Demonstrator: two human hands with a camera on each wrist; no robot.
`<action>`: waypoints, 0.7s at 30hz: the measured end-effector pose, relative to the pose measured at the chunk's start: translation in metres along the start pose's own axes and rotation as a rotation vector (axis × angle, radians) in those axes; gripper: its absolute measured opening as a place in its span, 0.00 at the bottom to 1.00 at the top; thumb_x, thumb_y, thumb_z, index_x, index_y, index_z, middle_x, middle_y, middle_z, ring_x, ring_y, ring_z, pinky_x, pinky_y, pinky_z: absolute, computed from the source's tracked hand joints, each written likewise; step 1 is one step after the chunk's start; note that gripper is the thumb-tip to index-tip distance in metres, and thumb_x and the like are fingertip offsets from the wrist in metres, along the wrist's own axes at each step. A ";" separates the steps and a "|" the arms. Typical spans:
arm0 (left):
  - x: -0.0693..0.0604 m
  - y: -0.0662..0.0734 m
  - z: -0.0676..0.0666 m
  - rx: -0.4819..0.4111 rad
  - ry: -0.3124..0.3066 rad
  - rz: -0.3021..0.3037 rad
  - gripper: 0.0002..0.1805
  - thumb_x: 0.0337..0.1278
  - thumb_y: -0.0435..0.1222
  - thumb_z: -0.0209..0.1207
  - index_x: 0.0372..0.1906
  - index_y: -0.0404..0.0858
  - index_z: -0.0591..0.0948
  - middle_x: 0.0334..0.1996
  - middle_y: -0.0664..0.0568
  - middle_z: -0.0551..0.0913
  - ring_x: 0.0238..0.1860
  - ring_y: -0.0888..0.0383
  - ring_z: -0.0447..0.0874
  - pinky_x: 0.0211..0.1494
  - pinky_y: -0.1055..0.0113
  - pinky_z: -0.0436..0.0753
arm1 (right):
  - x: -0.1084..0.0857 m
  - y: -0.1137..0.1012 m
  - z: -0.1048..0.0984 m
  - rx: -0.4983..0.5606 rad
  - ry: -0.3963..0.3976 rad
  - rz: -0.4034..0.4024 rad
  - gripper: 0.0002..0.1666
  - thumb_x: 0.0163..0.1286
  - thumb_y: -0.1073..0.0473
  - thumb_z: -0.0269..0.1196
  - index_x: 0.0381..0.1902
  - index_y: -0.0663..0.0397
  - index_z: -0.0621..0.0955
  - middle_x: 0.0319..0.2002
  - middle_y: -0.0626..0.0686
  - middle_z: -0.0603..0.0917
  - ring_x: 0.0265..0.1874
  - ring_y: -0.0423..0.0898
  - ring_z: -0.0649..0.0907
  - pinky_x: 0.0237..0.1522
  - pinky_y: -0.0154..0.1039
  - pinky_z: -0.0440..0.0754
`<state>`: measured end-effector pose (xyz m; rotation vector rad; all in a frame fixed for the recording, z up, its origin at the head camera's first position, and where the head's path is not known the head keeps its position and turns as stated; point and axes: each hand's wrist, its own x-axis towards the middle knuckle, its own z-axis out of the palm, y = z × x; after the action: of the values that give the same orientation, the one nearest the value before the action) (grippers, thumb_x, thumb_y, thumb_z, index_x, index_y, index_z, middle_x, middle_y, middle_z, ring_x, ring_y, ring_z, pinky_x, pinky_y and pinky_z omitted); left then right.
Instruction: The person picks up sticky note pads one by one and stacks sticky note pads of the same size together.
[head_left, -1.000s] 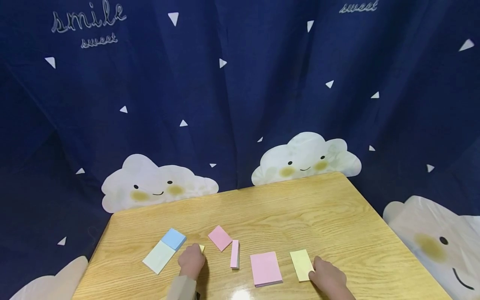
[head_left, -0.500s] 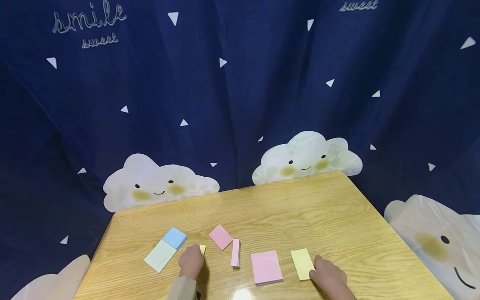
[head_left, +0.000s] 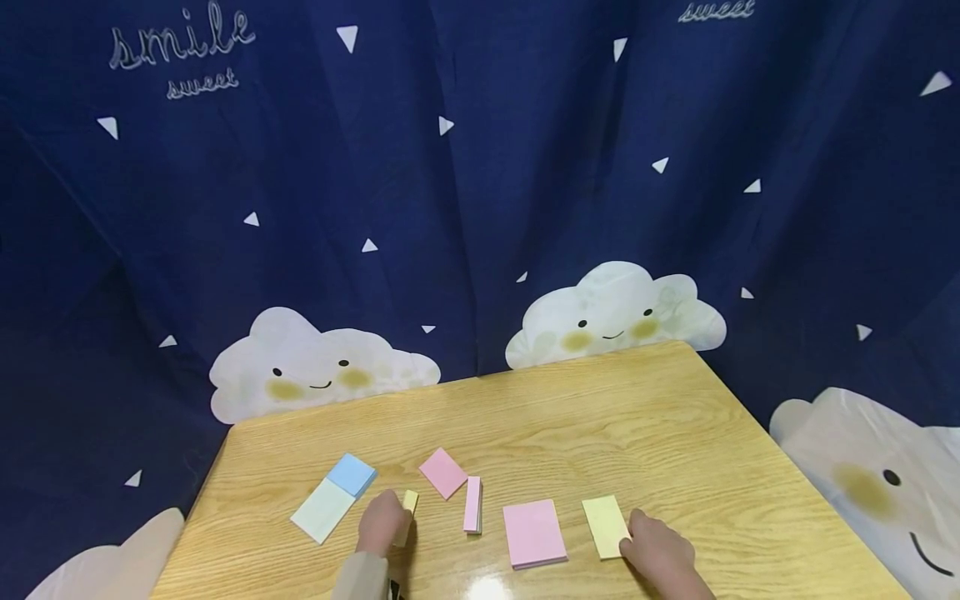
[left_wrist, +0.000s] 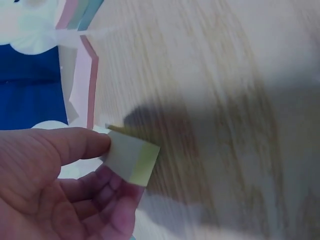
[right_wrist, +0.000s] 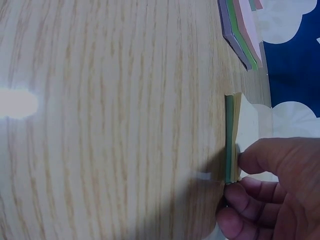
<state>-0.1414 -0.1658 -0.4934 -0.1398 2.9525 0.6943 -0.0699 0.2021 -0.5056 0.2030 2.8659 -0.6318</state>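
Set a clock on the desk [head_left: 570, 433] with twelve at its far edge. Over the last second, more of the small yellow pad [head_left: 410, 500] has come into sight beside your left hand [head_left: 381, 523], at its two o'clock; earlier only a corner showed. Your right hand [head_left: 660, 550] and the larger yellow pad [head_left: 606, 527] beside it match the earlier views, apart from a slight drift of the whole scene. For the handling under way, this suggests your left side is doing the turning while your right side steadies.

Your left fingers [left_wrist: 100, 190] grasp the small yellow pad between thumb and curled tips, and it sits tilted, with a whitish part and a yellow-green end. Whether it clears the desk fully, you cannot tell. Your right fingers [right_wrist: 237, 197] grasp the edge of the larger yellow pad, thumb against its pale top; its side shows cream layers over green.

That larger pad lies at three o'clock from the square pink pad [head_left: 535, 533]. At ten o'clock from the square pink pad come the narrow pink pad [head_left: 472, 505] and, beyond it, the small pink pad [head_left: 443, 473]. The blue pad [head_left: 352, 476] is at eleven o'clock from your left hand, touching the pale pad [head_left: 322, 510].
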 end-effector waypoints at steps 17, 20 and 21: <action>0.012 -0.031 0.007 -0.623 -0.307 -0.101 0.14 0.38 0.29 0.50 0.08 0.44 0.62 0.06 0.60 0.61 0.10 0.66 0.55 0.14 0.75 0.56 | -0.002 -0.001 -0.002 0.007 -0.004 -0.001 0.07 0.52 0.59 0.57 0.24 0.54 0.69 0.17 0.48 0.69 0.16 0.46 0.68 0.18 0.42 0.67; 0.009 -0.031 0.004 -0.641 -0.336 -0.127 0.12 0.43 0.31 0.52 0.11 0.43 0.67 0.08 0.59 0.64 0.11 0.66 0.58 0.15 0.75 0.61 | -0.002 -0.001 -0.002 0.007 -0.002 0.000 0.07 0.52 0.59 0.57 0.24 0.54 0.69 0.17 0.48 0.70 0.17 0.46 0.68 0.18 0.42 0.67; 0.008 -0.030 0.003 -0.646 -0.345 -0.134 0.12 0.45 0.32 0.52 0.12 0.42 0.69 0.09 0.58 0.66 0.12 0.66 0.60 0.16 0.75 0.63 | -0.002 -0.001 -0.002 0.008 -0.001 0.000 0.07 0.52 0.59 0.57 0.24 0.53 0.69 0.17 0.48 0.70 0.17 0.46 0.68 0.18 0.42 0.67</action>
<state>-0.1461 -0.1921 -0.5100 -0.2342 2.2778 1.4535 -0.0686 0.2017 -0.5030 0.2043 2.8630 -0.6425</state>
